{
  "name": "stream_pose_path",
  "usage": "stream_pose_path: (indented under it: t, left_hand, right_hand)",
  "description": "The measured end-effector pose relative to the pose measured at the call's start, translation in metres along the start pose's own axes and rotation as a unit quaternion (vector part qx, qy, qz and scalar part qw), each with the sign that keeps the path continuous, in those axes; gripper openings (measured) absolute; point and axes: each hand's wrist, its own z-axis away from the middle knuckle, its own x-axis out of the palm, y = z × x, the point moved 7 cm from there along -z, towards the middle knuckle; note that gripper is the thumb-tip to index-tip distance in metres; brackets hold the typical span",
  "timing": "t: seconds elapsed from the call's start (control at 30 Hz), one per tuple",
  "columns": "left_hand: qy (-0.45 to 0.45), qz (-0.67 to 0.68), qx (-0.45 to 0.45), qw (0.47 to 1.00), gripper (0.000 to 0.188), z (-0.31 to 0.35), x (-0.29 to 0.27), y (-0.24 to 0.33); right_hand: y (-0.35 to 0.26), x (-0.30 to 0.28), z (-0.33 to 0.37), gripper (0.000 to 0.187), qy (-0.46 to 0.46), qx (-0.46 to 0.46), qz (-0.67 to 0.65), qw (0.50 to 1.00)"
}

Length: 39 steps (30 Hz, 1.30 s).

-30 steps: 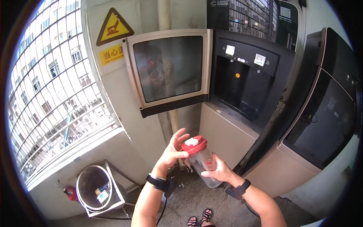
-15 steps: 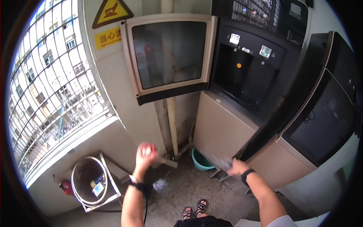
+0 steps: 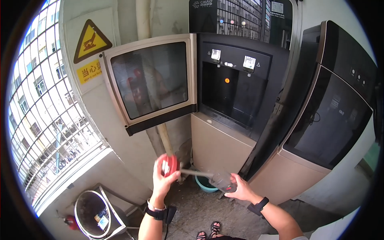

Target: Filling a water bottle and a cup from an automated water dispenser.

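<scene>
My left hand (image 3: 161, 185) is closed around a round red lid (image 3: 172, 165). From the lid's right side a thin pale tube (image 3: 196, 173) sticks out, slightly blurred. Its far end meets or overlaps the mouth of a clear plastic cup (image 3: 220, 182); I cannot tell whether it is inside. My right hand (image 3: 242, 189) grips that cup, which is tilted with its mouth toward the lid. Beyond both hands stands a tan and black water dispenser (image 3: 224, 140), its framed door (image 3: 150, 80) swung open to the left.
Below the dispenser sits a teal basin (image 3: 206, 185) on the wet floor. A second dispenser (image 3: 316, 136) stands at right. At lower left is a bin (image 3: 82, 208) in a metal frame, with a barred window (image 3: 44, 92) above it. A yellow warning sign (image 3: 92, 42) hangs on the wall.
My hands have come closer together, bringing the red lid and the clear cup toward each other. The view has shifted, so the dispenser now appears further left and lower.
</scene>
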Motion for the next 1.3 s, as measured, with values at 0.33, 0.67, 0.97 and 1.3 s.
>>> stream_pose_path:
  t: [0.33,0.67,0.97,1.3]
  left_hand:
    - [-0.305,-0.214,0.070,0.926,0.088,-0.019,0.145,0.043]
    - [-0.261,-0.233,0.191,0.917,0.074,-0.111,0.174,0.105]
    - [-0.210,-0.303,0.246,0.896,0.064,-0.254,0.227,0.108]
    - [-0.133,-0.389,0.345,0.844,0.058,-0.287,0.248,0.085]
  right_hand:
    - [-0.078,-0.056,-0.021,0.086,0.118,-0.137,-0.053,0.982]
    - [-0.104,-0.103,-0.098,0.092,0.185,-0.195,-0.121,0.955]
    - [-0.045,-0.164,-0.182,0.033,0.242,0.000,-0.527,0.815]
    - [-0.019,-0.149,-0.209,0.042,0.224,0.042,-0.702,0.675]
